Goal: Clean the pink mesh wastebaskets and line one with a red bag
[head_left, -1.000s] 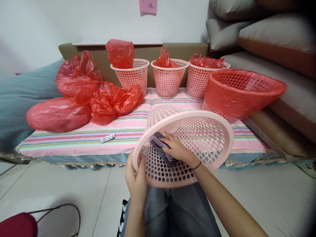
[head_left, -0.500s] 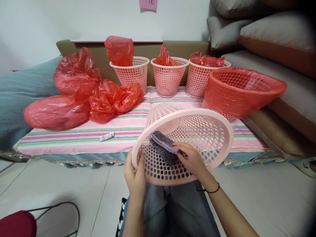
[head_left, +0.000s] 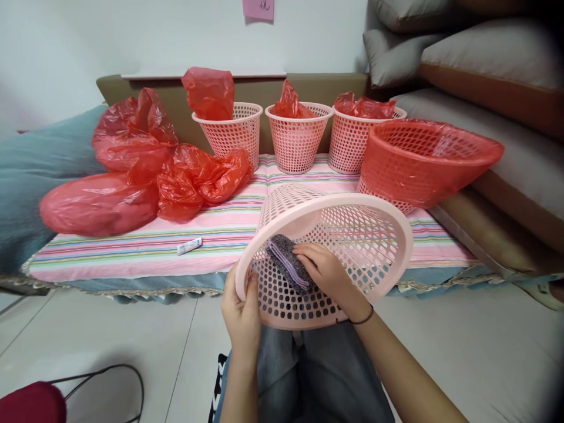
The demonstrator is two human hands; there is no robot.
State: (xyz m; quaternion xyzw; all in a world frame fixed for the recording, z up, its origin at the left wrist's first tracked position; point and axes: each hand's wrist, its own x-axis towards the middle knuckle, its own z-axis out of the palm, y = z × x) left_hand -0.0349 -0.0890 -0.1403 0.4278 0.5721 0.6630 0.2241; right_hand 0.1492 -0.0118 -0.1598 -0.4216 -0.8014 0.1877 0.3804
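A pale pink plastic wastebasket (head_left: 407, 247) with perforated walls lies tilted over my lap, its mouth facing me. My left hand (head_left: 241, 314) is closed around the left side of its rim, thumb on the inside. Inside the basket, a folded dark grey cloth (head_left: 282, 251) with a purple edge rests against the wall. My right hand (head_left: 328, 273) reaches in from the right, fingers bent onto the cloth; the thumb is hidden. Behind stands a wastebasket lined with a red plastic bag (head_left: 396, 170).
Three pink baskets (head_left: 297, 144) holding red bags stand along the back of the striped bed cover (head_left: 106, 258). Filled red bags (head_left: 101, 202) lie at left, near a small white tube (head_left: 189, 246). Cushions (head_left: 489, 64) are piled at right; a dark red stool (head_left: 33, 402) is lower left.
My right hand has shifted slightly left and up over the cloth, which has turned and folded differently against the basket wall. My left hand keeps its hold on the rim.
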